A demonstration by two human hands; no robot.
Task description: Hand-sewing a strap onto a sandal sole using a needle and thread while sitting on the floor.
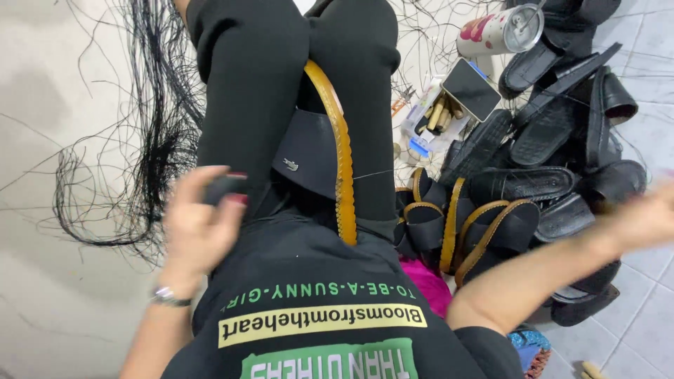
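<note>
- Sandal [330, 151]: held upright on its edge between the person's black-clad legs [253, 91], near the centre of the view. The sole is thin and flat, with a tan, stitched-looking rim; a wide, smooth black strap with a small emblem bulges out to its 9 o'clock side. Its long axis runs from 12 o'clock down to 6 o'clock, bowed a little.
- Thread [372, 173]: a fine dark line runs from the sole's rim out toward 3 o'clock.
- Left hand [200, 224]: at about 8 o'clock, with fingers curled round a small dark object that is too blurred to name. A metal watch [167, 296] sits on the wrist.
- Right hand [649, 217]: at 3 o'clock, flung far out from the sandal and motion-blurred. I cannot tell whether it is spread or closed, or whether it holds anything.
- Pile [533, 182]: between 1 and 4 o'clock on the tiled floor [646, 309] lie many more sandals, some tan-rimmed, some all black with ribbed soles.
- Loose black threads [151, 119] lie tangled on the floor at 10 o'clock.
- A shiny steel cup [502, 29] lies at 1 o'clock.
</note>
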